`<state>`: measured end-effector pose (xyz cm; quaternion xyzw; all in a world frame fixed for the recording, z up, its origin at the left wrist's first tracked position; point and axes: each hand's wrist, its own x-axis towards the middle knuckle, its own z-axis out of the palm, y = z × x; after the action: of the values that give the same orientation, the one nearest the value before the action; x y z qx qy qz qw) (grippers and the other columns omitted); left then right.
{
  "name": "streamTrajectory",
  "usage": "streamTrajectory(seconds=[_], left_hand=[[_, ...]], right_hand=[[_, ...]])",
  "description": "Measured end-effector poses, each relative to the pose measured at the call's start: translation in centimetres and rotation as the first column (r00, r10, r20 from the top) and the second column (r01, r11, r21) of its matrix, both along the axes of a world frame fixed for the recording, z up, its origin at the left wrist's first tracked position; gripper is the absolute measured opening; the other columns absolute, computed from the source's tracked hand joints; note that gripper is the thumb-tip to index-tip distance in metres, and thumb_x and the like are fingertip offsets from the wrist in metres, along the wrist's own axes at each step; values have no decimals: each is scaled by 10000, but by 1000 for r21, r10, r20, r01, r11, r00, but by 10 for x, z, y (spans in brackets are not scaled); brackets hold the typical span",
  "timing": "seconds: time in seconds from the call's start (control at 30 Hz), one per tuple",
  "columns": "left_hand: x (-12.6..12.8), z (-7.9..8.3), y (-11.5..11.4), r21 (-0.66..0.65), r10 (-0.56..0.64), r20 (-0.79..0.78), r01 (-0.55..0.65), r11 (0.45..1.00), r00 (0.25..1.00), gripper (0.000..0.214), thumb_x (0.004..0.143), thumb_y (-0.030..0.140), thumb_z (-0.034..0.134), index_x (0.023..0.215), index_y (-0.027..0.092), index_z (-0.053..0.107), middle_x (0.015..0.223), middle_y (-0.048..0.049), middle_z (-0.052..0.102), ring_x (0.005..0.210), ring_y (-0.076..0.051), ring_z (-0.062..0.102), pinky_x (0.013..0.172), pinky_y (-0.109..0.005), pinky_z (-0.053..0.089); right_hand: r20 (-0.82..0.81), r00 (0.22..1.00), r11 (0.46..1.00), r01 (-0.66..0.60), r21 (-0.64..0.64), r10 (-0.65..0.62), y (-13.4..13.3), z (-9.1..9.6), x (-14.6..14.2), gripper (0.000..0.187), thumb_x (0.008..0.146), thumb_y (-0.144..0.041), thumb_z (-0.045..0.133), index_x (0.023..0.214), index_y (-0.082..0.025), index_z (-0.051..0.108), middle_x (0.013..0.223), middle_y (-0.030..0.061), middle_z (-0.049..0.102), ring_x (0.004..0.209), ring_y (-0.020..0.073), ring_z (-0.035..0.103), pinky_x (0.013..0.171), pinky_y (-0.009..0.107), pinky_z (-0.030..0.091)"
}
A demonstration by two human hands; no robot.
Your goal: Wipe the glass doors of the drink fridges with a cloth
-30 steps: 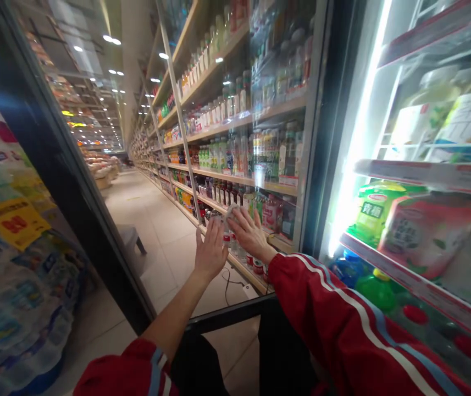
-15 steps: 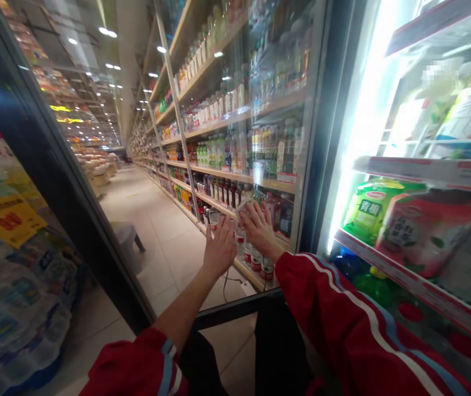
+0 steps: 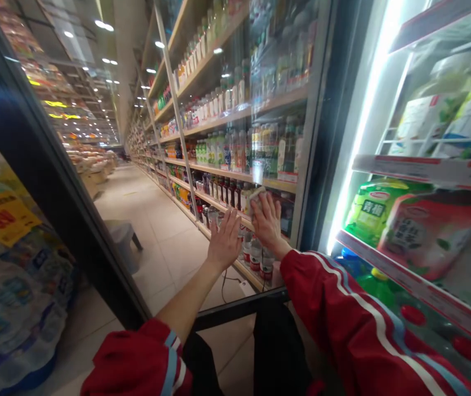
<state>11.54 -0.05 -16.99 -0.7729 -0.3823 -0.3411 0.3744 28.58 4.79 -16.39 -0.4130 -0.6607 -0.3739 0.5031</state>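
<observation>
I face an open glass fridge door [image 3: 156, 236] with a dark frame. My right hand [image 3: 267, 223], in a red sleeve with white stripes, presses a small pale cloth [image 3: 255, 195] against the glass, the cloth showing above the fingertips. My left hand [image 3: 225, 242] lies flat on the glass just left of it, fingers stretched upward and holding nothing. The left sleeve is pushed up to the elbow. Through the glass I see a long shop aisle with shelves of bottles [image 3: 235, 148].
At right, the lit fridge interior holds a green pouch [image 3: 373, 209], a red pouch [image 3: 425, 231] and price-strip shelves [image 3: 425, 168]. Packed water bottles with a yellow tag [image 3: 2, 217] stand at left. A grey stool [image 3: 122, 236] sits on the tiled aisle floor.
Both hands have slid rightward and slightly up along the glass, the right hand carrying the cloth with it. The left hand stays flat beside it.
</observation>
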Motion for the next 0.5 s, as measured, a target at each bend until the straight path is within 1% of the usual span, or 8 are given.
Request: streamTrajectory(seconds=[0.1,0.2,0.27,0.37,0.43,0.5], left_hand=[[5,-1,3,10,-10,-15,10,1000,1000,535,848,242,439,1355,92,350,1414,-174,402,1394,-230,216,1136,-506,49],[8,-2,5,19,-16,-19,16,1000,1000,541,842,225,438,1359,95,341,1409,-171,412,1396,-228,210,1135,-511,60],[10,-1,7,29,-24,-20,24,999,1000,544,841,217,438,1361,93,334,1408,-169,413,1398,-230,201,1133,-518,68],[11,-1,9,31,-30,-28,31,999,999,555,842,211,435,1370,87,315,1413,-169,406,1401,-236,191,1128,-533,83],[11,-3,10,31,-32,-33,33,999,999,566,844,212,433,1378,84,297,1416,-173,401,1402,-241,186,1123,-543,90],[12,-5,10,28,-30,-34,31,999,999,571,846,215,429,1385,89,287,1418,-170,399,1402,-237,184,1124,-545,87]], right_hand=[[58,998,1000,-17,-26,19,-3,-13,-1,426,857,-167,431,1275,-227,493,1417,101,417,1409,230,177,1107,527,195],[66,998,999,-17,-28,19,-1,-13,6,435,851,-165,433,1278,-230,487,1415,99,419,1406,229,189,1111,525,185],[26,1000,1000,-9,-25,9,3,-7,12,448,853,-168,431,1294,-234,468,1428,98,400,1405,231,191,1108,524,190],[-83,997,999,6,-33,-8,7,0,21,484,870,-185,406,1351,-238,400,1465,101,336,1407,237,178,1099,537,201],[-132,991,999,6,-42,-11,7,1,22,504,879,-190,382,1379,-246,358,1486,96,297,1411,238,166,1097,541,205],[-128,992,999,-1,-45,-5,5,-3,20,512,879,-192,381,1386,-251,349,1494,90,281,1413,238,158,1099,538,206]])
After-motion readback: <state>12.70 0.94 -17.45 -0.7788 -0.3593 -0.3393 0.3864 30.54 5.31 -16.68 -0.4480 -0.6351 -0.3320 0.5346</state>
